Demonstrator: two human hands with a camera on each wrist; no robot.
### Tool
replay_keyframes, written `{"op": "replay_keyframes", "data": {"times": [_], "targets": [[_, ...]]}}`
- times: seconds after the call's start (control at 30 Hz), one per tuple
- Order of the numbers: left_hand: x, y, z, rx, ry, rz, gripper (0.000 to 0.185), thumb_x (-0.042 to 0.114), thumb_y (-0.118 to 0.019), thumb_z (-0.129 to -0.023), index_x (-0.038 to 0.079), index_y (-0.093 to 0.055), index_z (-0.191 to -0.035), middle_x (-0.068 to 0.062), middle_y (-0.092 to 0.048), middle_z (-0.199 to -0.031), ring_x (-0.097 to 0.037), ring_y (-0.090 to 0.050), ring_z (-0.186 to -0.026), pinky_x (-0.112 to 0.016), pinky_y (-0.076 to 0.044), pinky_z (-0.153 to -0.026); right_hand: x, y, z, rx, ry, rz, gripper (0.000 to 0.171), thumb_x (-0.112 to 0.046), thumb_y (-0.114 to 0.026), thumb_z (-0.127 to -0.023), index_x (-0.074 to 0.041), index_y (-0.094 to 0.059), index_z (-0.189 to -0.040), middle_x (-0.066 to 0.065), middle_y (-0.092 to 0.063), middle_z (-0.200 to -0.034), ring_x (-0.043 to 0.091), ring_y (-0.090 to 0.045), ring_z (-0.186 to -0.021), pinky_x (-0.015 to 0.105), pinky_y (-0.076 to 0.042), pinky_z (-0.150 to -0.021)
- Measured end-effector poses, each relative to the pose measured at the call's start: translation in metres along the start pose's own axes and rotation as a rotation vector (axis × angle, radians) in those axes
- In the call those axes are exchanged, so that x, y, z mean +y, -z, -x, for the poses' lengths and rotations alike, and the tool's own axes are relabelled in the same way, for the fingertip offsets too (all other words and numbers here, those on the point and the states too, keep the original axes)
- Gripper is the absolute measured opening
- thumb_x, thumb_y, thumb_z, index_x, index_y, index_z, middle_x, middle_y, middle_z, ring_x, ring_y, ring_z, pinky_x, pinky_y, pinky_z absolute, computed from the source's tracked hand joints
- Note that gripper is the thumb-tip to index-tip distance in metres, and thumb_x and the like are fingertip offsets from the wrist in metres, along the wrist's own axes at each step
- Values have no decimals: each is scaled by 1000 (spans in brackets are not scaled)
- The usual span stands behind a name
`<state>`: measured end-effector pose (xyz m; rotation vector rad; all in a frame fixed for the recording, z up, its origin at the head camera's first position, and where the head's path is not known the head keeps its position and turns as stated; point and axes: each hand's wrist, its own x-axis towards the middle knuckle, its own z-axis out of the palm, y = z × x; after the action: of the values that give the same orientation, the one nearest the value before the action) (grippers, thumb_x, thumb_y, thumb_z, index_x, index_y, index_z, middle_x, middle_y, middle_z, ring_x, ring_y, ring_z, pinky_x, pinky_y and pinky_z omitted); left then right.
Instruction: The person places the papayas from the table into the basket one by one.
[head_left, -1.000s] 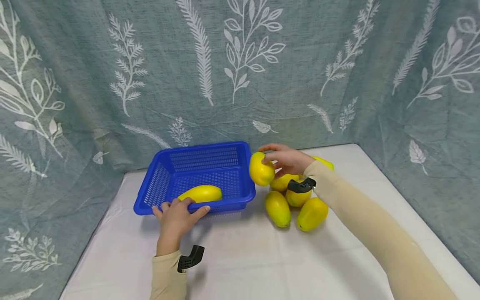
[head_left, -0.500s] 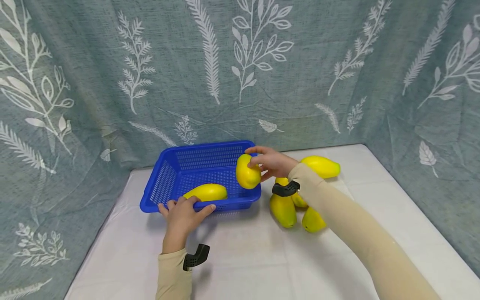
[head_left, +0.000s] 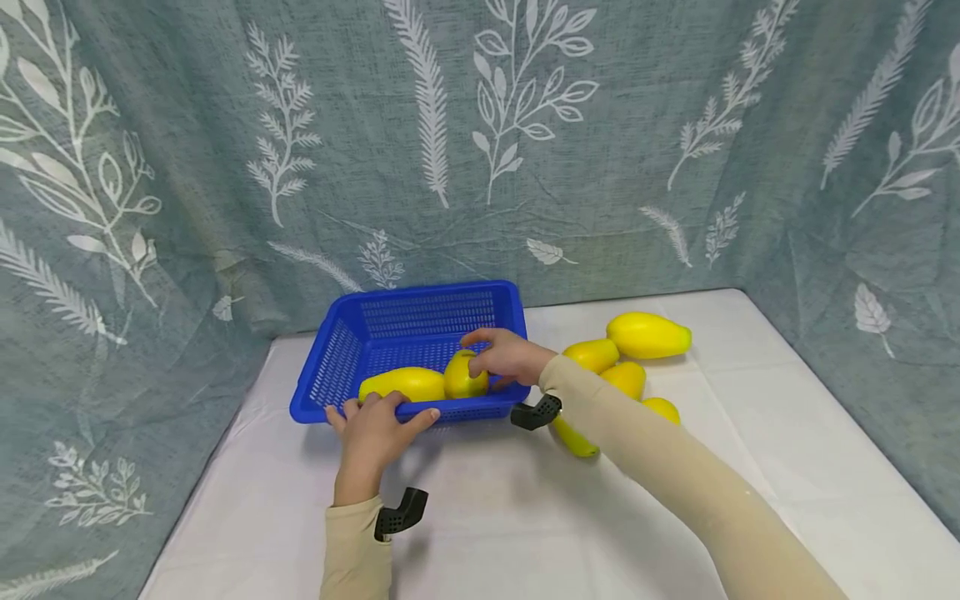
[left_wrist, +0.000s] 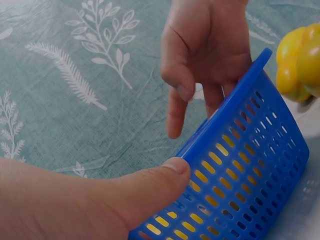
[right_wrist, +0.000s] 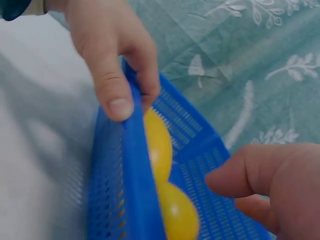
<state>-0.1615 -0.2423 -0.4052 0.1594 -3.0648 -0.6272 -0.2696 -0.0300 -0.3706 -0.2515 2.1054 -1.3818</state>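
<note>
The right hand (head_left: 506,357) has carried the round yellow plastic fruit (head_left: 463,377) from the 3 o'clock pile into the blue perforated plastic basket (head_left: 420,321), fingers curled on it, beside a longer yellow fruit (head_left: 403,384). Left hand (head_left: 378,425) pinches the 6 o'clock rim.

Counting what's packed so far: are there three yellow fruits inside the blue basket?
No, the blue basket holds two yellow fruits, one lying free and one under the right hand.

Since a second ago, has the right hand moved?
Yes. The right hand with its yellow fruit went left and down, from beyond the blue basket's right rim into the basket, beside the fruit already there.
</note>
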Motion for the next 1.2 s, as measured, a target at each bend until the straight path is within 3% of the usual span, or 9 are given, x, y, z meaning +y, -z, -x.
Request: {"op": "replay_keyframes", "data": {"times": [0.13, 0.33, 0.5, 0.67, 0.87, 0.97, 1.2], "targets": [[0, -1, -1, 3, -1, 10, 66, 56, -69, -90, 2, -67, -128, -33, -61, -127, -63, -34, -133, -83, 2, -112, 3, -6, 0, 5, -4, -25, 62, -5, -62, -90, -14, -48, -150, 15, -55, -145, 28, -58, -113, 53, -54, -103], [2, -2, -1, 5, -12, 7, 66, 56, -68, -91, 1, -67, -128, -33, -61, -125, -64, -34, -132, -83, 2, -111, 2, 8, 6, 25, -1, -96, 59, -9, -60, -94, -15, -46, -151, 14, -47, -154, 37, -53, -131, 52, -55, -102], [4, -2, -1, -3, -17, 15, 68, 58, -67, -91, 1, -66, -129, -32, -60, -126, -65, -34, -132, -84, 3, -110, 0, 37, 18, 37, -11, -109, 59, -14, -58, -98, -17, -42, -154, 14, -46, -155, 39, -52, -135, 46, -58, -99], [1, -2, -1, -9, -13, 18, 69, 57, -67, -91, 1, -65, -131, -34, -59, -130, -67, -31, -134, -84, 3, -110, 8, 82, 40, 116, -30, -103, 61, -21, -57, -101, -16, -36, -157, 16, -46, -155, 38, -52, -134, 48, -55, -104], [3, -4, -2, -31, -8, 20, 72, 59, -66, -91, 0, -63, -134, -34, -58, -131, -67, -30, -134, -85, 3, -110, 48, 151, 83, 184, -55, -95, 67, -26, -51, -105, -11, -20, -163, 22, -29, -165, 44, -42, -144, 55, -44, -115], [4, -4, -2, -35, -10, 14, 73, 59, -65, -92, 0, -62, -134, -34, -58, -131, -66, -31, -134, -85, 3, -110, 82, 180, 114, 217, -86, -82, 71, -28, -48, -106, -7, -12, -164, 26, -21, -166, 47, -37, -146, 53, -46, -113], [1, -2, -4, -44, -8, 3, 73, 59, -64, -92, -1, -61, -135, -35, -57, -132, -67, -30, -134, -85, 4, -110, 148, 207, 169, 265, -172, -96, 74, -29, -45, -108, -1, -5, -163, 30, -15, -166, 50, -36, -146, 47, -53, -106]]}}
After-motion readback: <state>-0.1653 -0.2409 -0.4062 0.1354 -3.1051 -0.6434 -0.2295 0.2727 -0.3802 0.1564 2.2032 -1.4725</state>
